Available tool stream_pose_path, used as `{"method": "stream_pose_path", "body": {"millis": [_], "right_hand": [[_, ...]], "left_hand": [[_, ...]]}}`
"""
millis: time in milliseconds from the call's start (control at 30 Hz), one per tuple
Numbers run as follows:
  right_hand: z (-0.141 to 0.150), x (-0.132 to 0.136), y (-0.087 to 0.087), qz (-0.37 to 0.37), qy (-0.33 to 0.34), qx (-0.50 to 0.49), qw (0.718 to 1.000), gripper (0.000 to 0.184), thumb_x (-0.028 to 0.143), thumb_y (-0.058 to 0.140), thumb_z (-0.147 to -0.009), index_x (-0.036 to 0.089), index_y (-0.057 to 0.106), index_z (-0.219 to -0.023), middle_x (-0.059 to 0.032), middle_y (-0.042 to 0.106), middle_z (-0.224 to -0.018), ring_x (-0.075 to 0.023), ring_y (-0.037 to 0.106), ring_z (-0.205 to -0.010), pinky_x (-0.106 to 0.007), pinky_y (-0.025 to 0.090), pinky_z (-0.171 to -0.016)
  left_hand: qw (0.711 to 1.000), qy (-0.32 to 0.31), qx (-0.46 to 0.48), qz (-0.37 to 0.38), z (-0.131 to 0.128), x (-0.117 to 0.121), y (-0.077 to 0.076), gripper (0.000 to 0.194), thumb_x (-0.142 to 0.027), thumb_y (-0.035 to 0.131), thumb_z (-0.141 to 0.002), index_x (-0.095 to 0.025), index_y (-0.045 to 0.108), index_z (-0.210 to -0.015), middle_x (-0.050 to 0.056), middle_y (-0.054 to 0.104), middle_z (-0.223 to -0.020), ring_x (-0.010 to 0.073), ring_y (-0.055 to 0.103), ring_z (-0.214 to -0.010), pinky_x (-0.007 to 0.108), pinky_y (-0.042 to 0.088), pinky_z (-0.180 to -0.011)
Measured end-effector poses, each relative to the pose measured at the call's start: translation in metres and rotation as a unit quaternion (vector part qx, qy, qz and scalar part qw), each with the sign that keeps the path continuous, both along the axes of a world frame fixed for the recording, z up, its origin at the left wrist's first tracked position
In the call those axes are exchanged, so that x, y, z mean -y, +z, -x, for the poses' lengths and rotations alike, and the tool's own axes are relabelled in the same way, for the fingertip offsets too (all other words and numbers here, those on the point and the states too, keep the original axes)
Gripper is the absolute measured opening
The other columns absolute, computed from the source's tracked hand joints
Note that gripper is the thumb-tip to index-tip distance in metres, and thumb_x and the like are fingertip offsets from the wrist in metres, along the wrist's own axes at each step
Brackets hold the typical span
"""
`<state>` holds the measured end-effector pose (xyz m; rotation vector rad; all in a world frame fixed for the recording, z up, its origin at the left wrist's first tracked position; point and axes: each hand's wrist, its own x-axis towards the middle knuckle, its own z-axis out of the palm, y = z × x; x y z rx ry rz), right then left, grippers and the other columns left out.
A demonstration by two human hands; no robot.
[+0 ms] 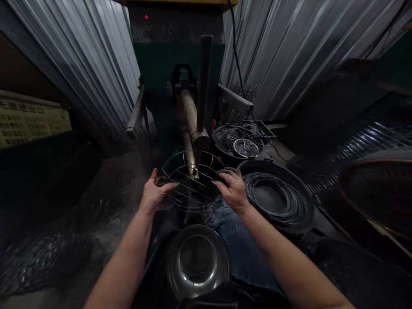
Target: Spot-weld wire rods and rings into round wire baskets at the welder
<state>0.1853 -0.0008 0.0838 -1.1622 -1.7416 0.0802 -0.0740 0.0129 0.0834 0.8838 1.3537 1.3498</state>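
Note:
A round wire basket frame (192,180) sits under the vertical electrode of a welding machine (202,86), resting on its horizontal metal arm (189,112). My left hand (155,193) grips the frame's left rim, fingers curled over the wire. On the right rim, my right hand (234,189) holds the frame, fingers wrapped round it. A shiny metal bowl (197,261) lies just below the frame, near my lap.
A dark tray of coiled wire rings (278,199) lies right of my right hand. Behind it sits a pile of wire parts (240,139). Corrugated metal sheets (289,47) wall both sides. A dark round basket (378,191) stands far right.

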Motion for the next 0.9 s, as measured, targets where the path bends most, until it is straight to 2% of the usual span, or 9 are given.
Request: {"method": "stream_pose_path", "body": {"millis": [67,133,233,300,433,567,733,900], "right_hand": [[0.004,0.002,-0.001,0.023,-0.007,0.020,1.000,0.011,0.029,0.060,-0.083,0.020,0.064,-0.079,-0.0068,0.066,-0.089,-0.0238,0.055,-0.094,-0.039,0.043,-0.088],[0.007,0.005,-0.006,0.062,-0.016,0.040,0.997,0.013,0.028,0.060,-0.082,0.019,0.062,-0.073,-0.0061,0.065,-0.082,-0.0232,0.055,-0.088,-0.038,0.043,-0.085],[0.010,0.007,-0.014,0.110,-0.036,0.049,0.992,0.014,0.027,0.060,-0.080,0.019,0.058,-0.070,-0.0057,0.063,-0.077,-0.0233,0.054,-0.084,-0.037,0.041,-0.081],[0.011,0.009,-0.016,0.127,-0.045,0.044,0.990,0.014,0.028,0.060,-0.080,0.020,0.056,-0.069,-0.0059,0.062,-0.077,-0.0233,0.053,-0.084,-0.037,0.040,-0.080],[0.012,0.013,-0.005,0.146,-0.047,0.029,0.988,0.015,0.031,0.057,-0.080,0.020,0.055,-0.071,-0.0056,0.061,-0.078,-0.0220,0.053,-0.081,-0.034,0.040,-0.076],[0.012,0.013,0.005,0.160,-0.048,0.015,0.986,0.016,0.033,0.057,-0.080,0.020,0.054,-0.069,-0.0045,0.060,-0.076,-0.0205,0.053,-0.077,-0.033,0.039,-0.076],[0.014,0.011,-0.001,0.172,-0.053,0.015,0.984,0.017,0.035,0.056,-0.078,0.020,0.055,-0.069,-0.0052,0.060,-0.076,-0.0210,0.054,-0.078,-0.034,0.040,-0.077],[0.009,0.006,-0.004,0.165,-0.080,-0.009,0.983,0.023,0.041,0.056,-0.076,0.019,0.059,-0.070,-0.0069,0.062,-0.076,-0.0227,0.054,-0.080,-0.037,0.040,-0.081]], "left_hand": [[1.000,0.009,0.025,0.009,0.002,0.006,-0.008,0.108,-0.019,0.088,-0.049,-0.013,0.034,-0.142,0.013,0.064,-0.115,0.0208,0.061,-0.107,0.031,0.048,-0.093],[0.998,0.018,0.034,0.045,0.002,0.012,-0.020,0.094,-0.020,0.088,-0.050,-0.010,0.045,-0.133,0.014,0.065,-0.112,0.0216,0.062,-0.105,0.032,0.048,-0.093],[0.993,0.067,0.020,0.091,0.000,0.019,-0.029,0.079,-0.021,0.087,-0.052,-0.006,0.055,-0.123,0.015,0.068,-0.104,0.0228,0.064,-0.101,0.034,0.048,-0.092],[0.993,0.087,0.028,0.080,0.001,0.022,-0.028,0.080,-0.020,0.086,-0.054,-0.008,0.054,-0.126,0.014,0.068,-0.105,0.0219,0.064,-0.102,0.033,0.048,-0.093],[0.994,0.043,0.092,0.028,0.004,0.026,-0.018,0.088,-0.014,0.085,-0.054,-0.014,0.048,-0.133,0.011,0.067,-0.111,0.0196,0.062,-0.105,0.033,0.045,-0.097],[0.994,0.044,0.095,0.017,0.005,0.025,-0.019,0.086,-0.011,0.083,-0.055,-0.012,0.047,-0.134,0.012,0.066,-0.114,0.0205,0.061,-0.109,0.034,0.044,-0.100],[0.993,0.056,0.107,0.011,0.000,0.018,-0.022,0.084,-0.008,0.082,-0.057,-0.011,0.047,-0.133,0.016,0.061,-0.122,0.0228,0.057,-0.116,0.035,0.044,-0.101],[0.994,0.072,0.083,0.000,-0.005,0.012,-0.011,0.077,-0.012,0.083,-0.059,-0.010,0.051,-0.130,0.018,0.058,-0.126,0.0242,0.053,-0.121,0.033,0.043,-0.101]]}}
